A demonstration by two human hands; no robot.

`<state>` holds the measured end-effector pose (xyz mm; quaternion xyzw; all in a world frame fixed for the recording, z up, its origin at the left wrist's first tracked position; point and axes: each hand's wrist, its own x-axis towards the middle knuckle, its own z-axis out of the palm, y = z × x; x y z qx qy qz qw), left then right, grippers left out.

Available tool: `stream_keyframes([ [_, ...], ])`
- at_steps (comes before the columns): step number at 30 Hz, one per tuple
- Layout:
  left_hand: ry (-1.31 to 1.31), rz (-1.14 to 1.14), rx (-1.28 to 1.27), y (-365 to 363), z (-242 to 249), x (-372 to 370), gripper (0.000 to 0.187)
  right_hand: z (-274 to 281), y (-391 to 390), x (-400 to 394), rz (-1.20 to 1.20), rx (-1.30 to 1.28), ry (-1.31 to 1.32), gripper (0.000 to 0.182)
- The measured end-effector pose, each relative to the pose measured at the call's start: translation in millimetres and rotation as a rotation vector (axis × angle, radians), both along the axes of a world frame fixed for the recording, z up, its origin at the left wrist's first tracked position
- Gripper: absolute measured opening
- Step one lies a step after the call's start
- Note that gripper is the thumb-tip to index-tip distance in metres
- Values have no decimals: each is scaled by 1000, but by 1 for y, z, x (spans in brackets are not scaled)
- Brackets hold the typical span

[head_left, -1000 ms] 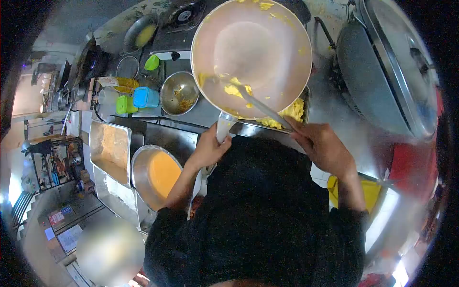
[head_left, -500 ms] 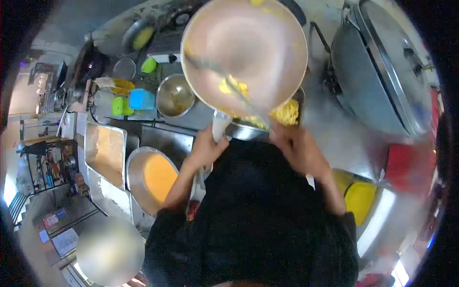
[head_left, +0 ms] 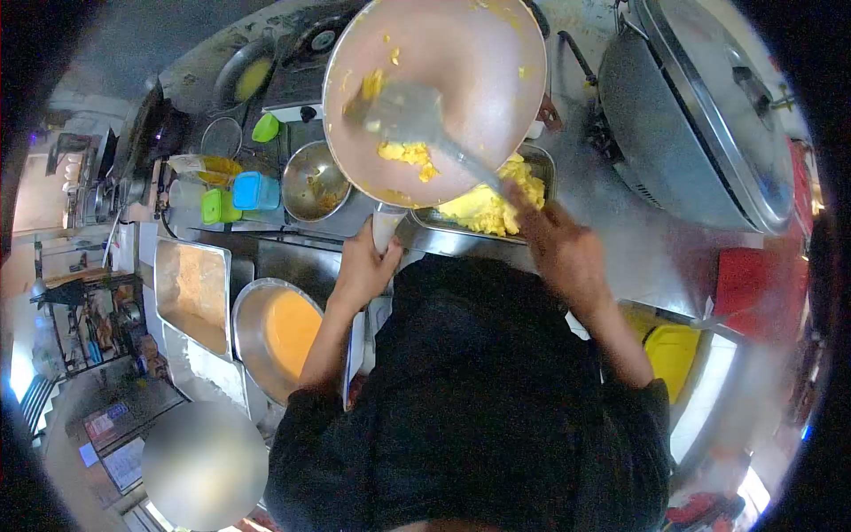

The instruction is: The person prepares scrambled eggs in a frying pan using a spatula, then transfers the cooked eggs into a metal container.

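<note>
My left hand (head_left: 363, 267) is wrapped round the white handle of a frying pan (head_left: 479, 89), which is tilted above a metal tray (head_left: 553, 177). Scrambled egg (head_left: 409, 158) clings in bits to the pan's pale inner surface. My right hand (head_left: 567, 254) grips the handle of a spatula (head_left: 403, 111), its grey blade inside the pan beside the egg and slightly blurred. A heap of scrambled egg (head_left: 496, 206) lies in the tray, partly hidden by the pan.
Left of the pan stand a metal bowl (head_left: 332, 168), a blue container (head_left: 259, 191) and a green one (head_left: 218, 207). A bowl of orange liquid (head_left: 292, 328) sits near my left forearm, beside a rectangular pan (head_left: 191, 288). A large lidded cooker (head_left: 660, 124) is at right.
The frying pan has shifted left and slightly up. My right hand has moved a little right, and the spatula blade now lies broad across the pan. More egg in the tray is visible.
</note>
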<state>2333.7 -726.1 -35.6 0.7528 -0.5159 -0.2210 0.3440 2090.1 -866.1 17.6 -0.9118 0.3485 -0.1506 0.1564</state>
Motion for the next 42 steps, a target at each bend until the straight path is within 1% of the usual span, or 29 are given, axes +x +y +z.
stream_keyframes([
  [1,1,1,3,0,-5,0,25,-5,8,-1,37,46,20,49],
  [5,12,71,-11,-1,-8,-2,25,-6,24,-10,6,127,98,49],
  [7,9,91,4,-1,-9,-3,23,-12,23,-22,58,168,-40,44],
  [8,6,110,7,-1,-12,-1,22,-5,20,-30,50,169,-41,44],
  [10,3,129,10,1,-16,2,20,24,9,-42,29,326,114,40],
  [13,-38,124,-18,4,-16,3,18,38,4,-37,-20,267,55,37],
  [14,-6,127,0,5,-14,3,17,27,3,-31,-45,213,-76,36],
  [15,25,130,16,5,-13,3,17,17,1,-29,-53,213,-73,36],
  [17,1,119,-24,6,-21,4,16,5,0,-26,10,88,107,38],
  [19,-30,116,-71,5,-24,6,15,4,4,-35,23,75,149,37],
  [21,-6,161,-34,2,-25,7,16,8,6,-48,35,67,190,37],
  [23,-43,138,-33,0,-16,4,16,26,8,-67,-4,89,334,36],
  [24,-79,116,-33,-1,-12,3,17,31,8,-74,-33,142,291,36],
  [25,-81,110,-33,-1,-13,4,17,31,8,-76,-39,144,288,36],
  [27,-76,106,-2,-1,-18,6,17,31,7,-78,-116,223,195,37],
  [28,-77,94,-2,-1,-26,7,17,26,5,-76,-128,224,193,37],
  [30,-72,71,-68,1,-39,10,18,9,5,-57,-68,111,-7,37],
  [31,-76,55,-67,0,-36,7,18,0,6,-46,-84,113,-12,37],
  [33,4,84,-35,-2,-24,1,20,-19,9,-25,-134,88,44,38],
  [34,-2,69,-46,-3,-23,1,20,-33,13,-26,-149,78,36,38],
  [36,-89,79,-84,-3,-22,6,21,-54,18,-34,-139,80,123,39],
  [37,-89,78,-97,-4,-21,8,21,-49,19,-43,-141,66,121,39],
  [39,-42,67,-101,-2,-22,14,22,-31,19,-62,-155,130,162,37],
  [40,89,90,-23,0,-25,20,23,-26,15,-68,-147,118,161,37],
  [41,88,98,-30,1,-25,24,23,-23,14,-74,-168,65,160,37],
  [42,117,52,42,2,-19,25,22,-21,13,-76,-189,16,158,36],
])
